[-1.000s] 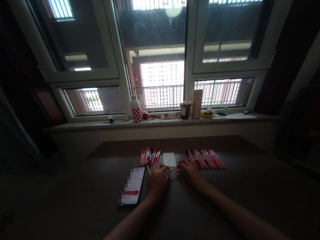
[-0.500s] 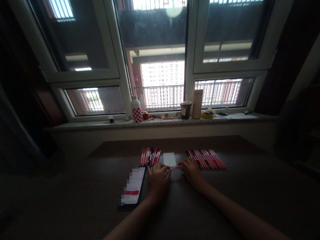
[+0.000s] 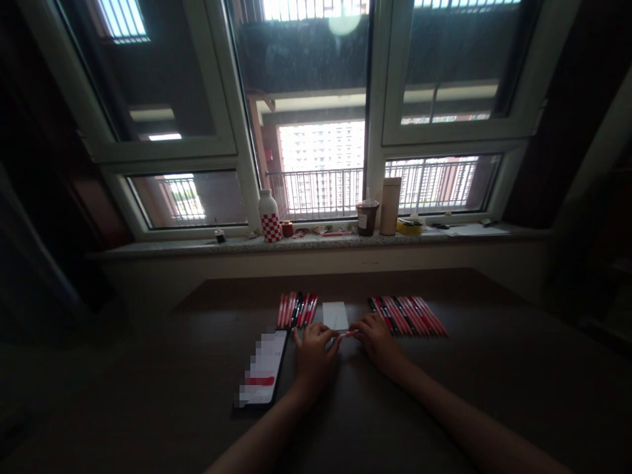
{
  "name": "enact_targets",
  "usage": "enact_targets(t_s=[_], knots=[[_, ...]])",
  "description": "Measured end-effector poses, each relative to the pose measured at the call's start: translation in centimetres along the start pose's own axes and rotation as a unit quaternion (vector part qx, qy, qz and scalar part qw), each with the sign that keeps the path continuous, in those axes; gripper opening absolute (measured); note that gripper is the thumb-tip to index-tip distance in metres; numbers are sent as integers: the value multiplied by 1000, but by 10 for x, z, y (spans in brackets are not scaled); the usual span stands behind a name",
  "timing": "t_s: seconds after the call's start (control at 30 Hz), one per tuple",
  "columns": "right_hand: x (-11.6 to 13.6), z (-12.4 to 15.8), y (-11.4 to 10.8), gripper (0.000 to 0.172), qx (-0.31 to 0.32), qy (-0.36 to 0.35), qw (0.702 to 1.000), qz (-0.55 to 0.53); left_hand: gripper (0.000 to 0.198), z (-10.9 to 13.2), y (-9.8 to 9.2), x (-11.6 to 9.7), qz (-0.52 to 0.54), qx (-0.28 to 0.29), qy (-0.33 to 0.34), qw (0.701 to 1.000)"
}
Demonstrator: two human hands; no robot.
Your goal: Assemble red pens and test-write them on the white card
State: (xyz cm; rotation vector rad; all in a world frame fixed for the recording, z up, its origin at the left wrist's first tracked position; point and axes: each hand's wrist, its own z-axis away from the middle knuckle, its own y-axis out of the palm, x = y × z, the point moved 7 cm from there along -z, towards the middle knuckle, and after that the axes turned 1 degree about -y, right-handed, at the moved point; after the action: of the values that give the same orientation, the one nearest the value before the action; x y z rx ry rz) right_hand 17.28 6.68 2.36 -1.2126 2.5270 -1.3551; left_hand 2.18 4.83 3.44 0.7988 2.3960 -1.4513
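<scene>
Fingers (image 3: 330, 333) of left hand (image 3: 313, 347) and right hand (image 3: 377, 341) pinch one pink-and-white pen (image 3: 349, 334) just nearside of the white paper (image 3: 335, 316); a skewed push could slip it!

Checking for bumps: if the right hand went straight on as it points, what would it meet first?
Likely the white sheet, just beyond the right hand and the pen it holds; the left hand is close, and depth is unclear.
</scene>
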Motion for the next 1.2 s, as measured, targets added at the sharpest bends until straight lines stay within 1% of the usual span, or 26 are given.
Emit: enact_targets(t_s=[0.43, 0.7, 0.83, 1.03, 1.2], knots=[[8, 1, -2, 15, 4, -32, 999, -22, 20, 0, 3, -1, 1, 9, 32, 999], [9, 2, -3, 17, -1, -39, 999, -23, 14, -1, 7, 3, 20, 32, 12, 999], [9, 2, -2, 18, -1, -45, 999, -31, 13, -1, 7, 4, 23, 35, 10, 999], [8, 2, -2, 20, 10, -34, 998, -56, 14, -1, 6, 4, 25, 30, 5, 999], [5, 0, -5, 23, -3, -10, 997, -76, 15, -2, 4, 4, 20, 34, -8, 999]])
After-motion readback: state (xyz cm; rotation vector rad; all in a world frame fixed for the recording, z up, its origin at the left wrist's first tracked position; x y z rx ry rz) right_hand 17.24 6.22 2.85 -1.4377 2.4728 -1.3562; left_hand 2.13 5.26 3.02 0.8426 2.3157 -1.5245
